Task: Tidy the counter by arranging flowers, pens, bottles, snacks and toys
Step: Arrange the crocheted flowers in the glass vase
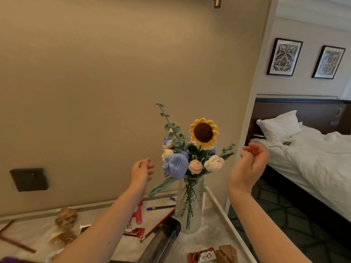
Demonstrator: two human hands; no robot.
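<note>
A person's two bare hands hang in the air on either side of a bunch of knitted flowers (191,149) standing upright in a ribbed glass vase (189,204) on a pale marble surface (212,236). The left hand (141,170), at 9 o'clock from the blooms, has loosely curled fingers (150,166) holding nothing and stops just short of a blue flower (175,165). The right hand (247,166), at 3 o'clock from the bunch, is likewise loosely curled and holding nothing, near a green sprig (227,150) without touching it. A sunflower (203,132) tops the arrangement, with a pink rose (195,167) and a white rose (213,162) below it.

At 9 o'clock from the vase base a dark pen (161,207) lies flat on the surface, and a red pencil (157,225) slants at 8 o'clock. A dark tinted bottle (163,242) lies on its side at 7 o'clock from the vase, its cap end close to the glass. One chocolate bar (133,231) lies to the left of the pencil; a second chocolate bar (202,255) sits at 6 o'clock from the vase, beside a tan wrapper (227,253). A red toy (137,213) shows behind the left forearm. A blurred brown snack bag (65,224) sits at far left.

Beyond the wall edge at right, a bed (311,158) carries white sheets and a pillow (278,125), under two framed pictures (284,56).
</note>
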